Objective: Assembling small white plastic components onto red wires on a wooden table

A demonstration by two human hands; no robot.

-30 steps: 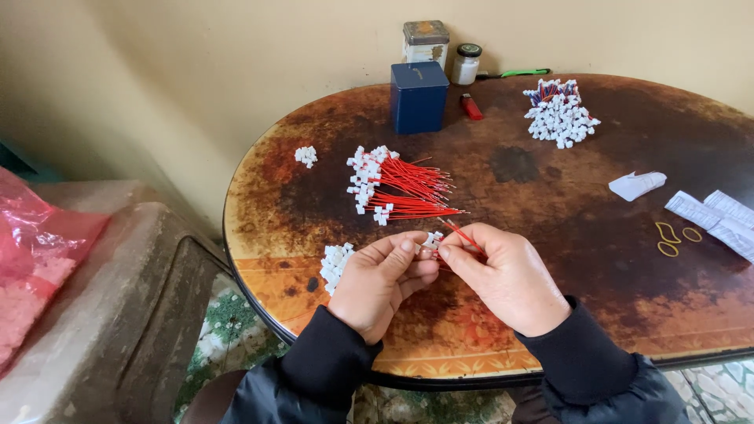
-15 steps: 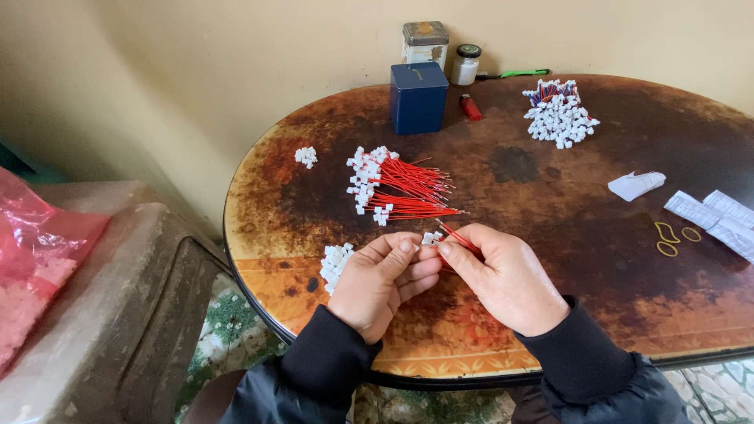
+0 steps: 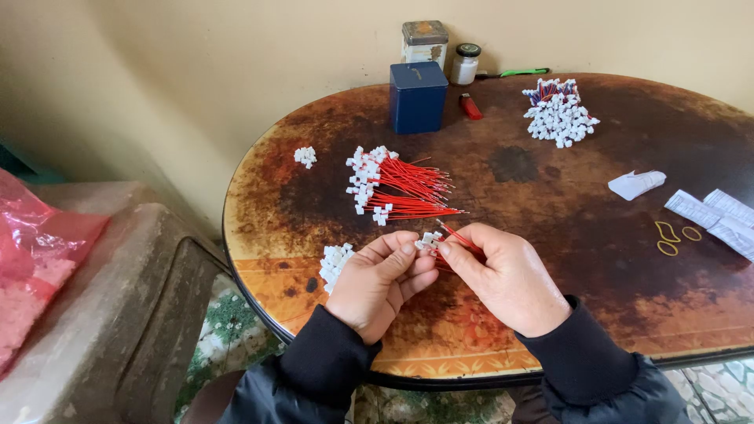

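The round brown table (image 3: 550, 259) sat against a plain beige wall. Both hands met near its front edge: the left hand (image 3: 381, 283) pinched a small white connector (image 3: 428, 240), and the right hand (image 3: 506, 275) was closed on thin red wires (image 3: 455, 235) running up-left into that connector. A bigger pile of red wired connectors (image 3: 397, 188) lay just beyond.

Bare left hand (image 3: 381, 283), bare right hand (image 3: 510, 279); black long sleeves, ribbed cuffs at wrists.
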